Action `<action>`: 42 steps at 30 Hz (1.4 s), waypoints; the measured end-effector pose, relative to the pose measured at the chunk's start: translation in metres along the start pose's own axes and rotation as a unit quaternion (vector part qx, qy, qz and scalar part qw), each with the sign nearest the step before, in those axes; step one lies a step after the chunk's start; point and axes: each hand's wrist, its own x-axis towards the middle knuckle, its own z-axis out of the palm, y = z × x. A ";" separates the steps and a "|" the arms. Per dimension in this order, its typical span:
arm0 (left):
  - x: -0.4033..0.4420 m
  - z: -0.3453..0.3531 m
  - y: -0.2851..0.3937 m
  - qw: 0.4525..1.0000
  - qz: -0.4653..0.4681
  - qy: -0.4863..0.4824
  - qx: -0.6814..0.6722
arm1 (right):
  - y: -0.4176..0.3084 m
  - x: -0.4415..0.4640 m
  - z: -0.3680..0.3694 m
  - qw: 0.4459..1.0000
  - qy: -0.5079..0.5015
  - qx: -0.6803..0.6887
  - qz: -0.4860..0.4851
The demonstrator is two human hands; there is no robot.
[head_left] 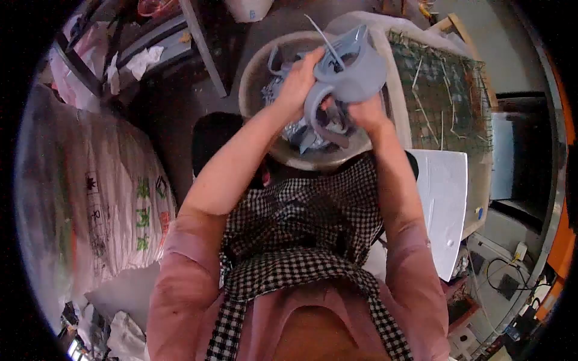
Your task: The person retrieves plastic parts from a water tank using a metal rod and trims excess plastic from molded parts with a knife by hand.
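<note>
Both of my hands hold a grey-blue plastic pitcher-like part (364,75) with a curved handle, above a round tub (253,90). My left hand (299,81) is closed around its left side, near a thin pale stick (325,39) that rises from the part's opening. At the lower right, my right hand (368,114) grips the part from beneath, its fingers partly hidden. Inside the tub lie more grey-blue pieces (307,137) and shiny scraps, partly covered by my hands and the held part.
Large woven sacks (114,192) stand at the left, near a metal frame (201,48). Right of the tub is a bench with green netting (448,96) and loose thin sticks. A white board (442,204) lies by my right arm. Cables (503,274) hang at the far right.
</note>
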 end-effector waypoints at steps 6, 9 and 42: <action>0.013 0.003 -0.001 0.988 -0.139 0.029 -0.065 | 0.015 -0.008 -0.016 0.862 -0.170 0.359 0.316; 0.025 -0.008 -0.015 0.987 -0.155 0.045 0.005 | 0.043 -0.001 -0.034 0.849 -0.206 0.393 0.287; -0.056 -0.052 0.142 0.734 0.369 0.290 0.491 | 0.087 -0.004 0.010 0.932 -0.231 -0.184 0.209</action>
